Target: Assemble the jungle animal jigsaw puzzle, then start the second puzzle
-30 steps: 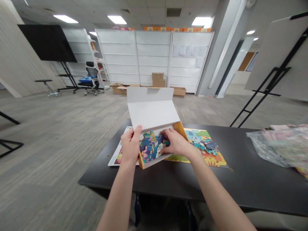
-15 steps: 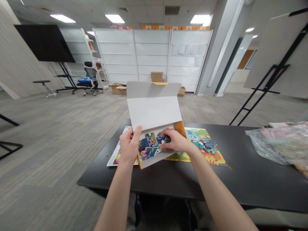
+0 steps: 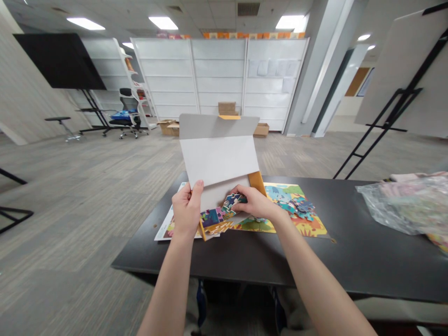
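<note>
My left hand grips the left edge of a white cardboard puzzle box, which is tilted up with its lid open. My right hand reaches into the box, its fingers on jigsaw pieces. More colourful pieces have gathered at the box's near corner, by its orange-brown side flap. Behind my right hand, a printed puzzle picture sheet lies on the table with several loose pieces on it. The box hides part of that sheet.
A dark table carries everything, and a second printed sheet lies left of the box. A clear plastic bag sits at the table's right end. An easel board stands beyond it, and the table's front edge is near me.
The box has tilted further, and its pieces have slid toward the near corner. My right hand has moved slightly up the box, and the view has shifted a little.
</note>
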The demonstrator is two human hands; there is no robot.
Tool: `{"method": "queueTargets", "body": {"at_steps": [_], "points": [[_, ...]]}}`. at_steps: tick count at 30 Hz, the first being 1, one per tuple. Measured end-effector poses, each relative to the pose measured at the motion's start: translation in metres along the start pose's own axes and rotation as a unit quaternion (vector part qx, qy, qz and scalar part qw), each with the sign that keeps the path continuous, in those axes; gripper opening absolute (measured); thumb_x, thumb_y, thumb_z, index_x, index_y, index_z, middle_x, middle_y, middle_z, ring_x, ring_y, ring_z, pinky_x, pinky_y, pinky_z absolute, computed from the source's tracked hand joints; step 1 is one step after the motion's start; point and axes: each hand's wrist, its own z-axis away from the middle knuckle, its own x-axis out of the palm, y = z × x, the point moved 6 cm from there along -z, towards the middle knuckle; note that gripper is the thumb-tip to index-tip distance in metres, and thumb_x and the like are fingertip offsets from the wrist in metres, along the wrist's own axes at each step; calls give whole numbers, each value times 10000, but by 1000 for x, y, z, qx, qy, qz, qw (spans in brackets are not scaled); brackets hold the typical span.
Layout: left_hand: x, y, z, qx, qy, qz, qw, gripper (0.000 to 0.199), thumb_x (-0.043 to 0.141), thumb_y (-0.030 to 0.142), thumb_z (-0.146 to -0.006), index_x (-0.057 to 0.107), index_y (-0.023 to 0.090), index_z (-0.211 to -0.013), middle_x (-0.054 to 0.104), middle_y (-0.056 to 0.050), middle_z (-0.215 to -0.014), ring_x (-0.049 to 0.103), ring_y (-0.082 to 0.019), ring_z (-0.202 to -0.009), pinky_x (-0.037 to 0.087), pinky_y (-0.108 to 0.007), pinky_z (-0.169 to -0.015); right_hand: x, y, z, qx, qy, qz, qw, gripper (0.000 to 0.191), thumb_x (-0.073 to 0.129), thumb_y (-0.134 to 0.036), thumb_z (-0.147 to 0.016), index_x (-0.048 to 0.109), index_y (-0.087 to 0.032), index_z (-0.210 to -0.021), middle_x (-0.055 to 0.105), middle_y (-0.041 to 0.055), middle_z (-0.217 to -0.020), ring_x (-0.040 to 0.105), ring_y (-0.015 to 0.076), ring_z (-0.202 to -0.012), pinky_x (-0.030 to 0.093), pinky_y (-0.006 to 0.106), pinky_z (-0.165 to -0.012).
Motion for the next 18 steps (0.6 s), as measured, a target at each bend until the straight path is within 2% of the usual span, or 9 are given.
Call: {"method": "queueTargets", "body": {"at_steps": [5,9,14,18], "points": [[0,4,0,4,-17,-1,1000,401,785,566,-738,740,178,-830,653,-18,-677,632,-209,-733,475,-279,-645,1,-5,2,-5,-17,7,1000,291,729,-196,-822,618,-182,-1090,704,45,-1029,652,198,-946,500,328,-877],[-3,5,0,2,-15,1,1000,416,792,563,-735,748,168,-859,671,-23,-690,644,-210,-736,487,-279,-648,-3,-11,4,-20,10,-34,999,280,706,-280,-850,588,-200,-1092,684,23,-992,634,187,-907,513,328,-845],[-4,-2,-3,-33,-8,32,999,425,790,556,-718,729,161,-861,689,-17,-695,663,-208,-696,503,-285,-633,-20,-13,6,-15,111,-102,988,300,699,-334,-829,564,-217,-1070,655,-8,-936,621,158,-835,530,312,-810],[-16,-6,-10,-79,61,60,993,396,778,527,-676,674,168,-806,680,-6,-674,680,-212,-687,546,-321,-664,-51,-12,15,-24,217,-197,956,448,743,-379,-784,524,-235,-1147,669,-6,-940,655,165,-815,568,329,-790]]}}
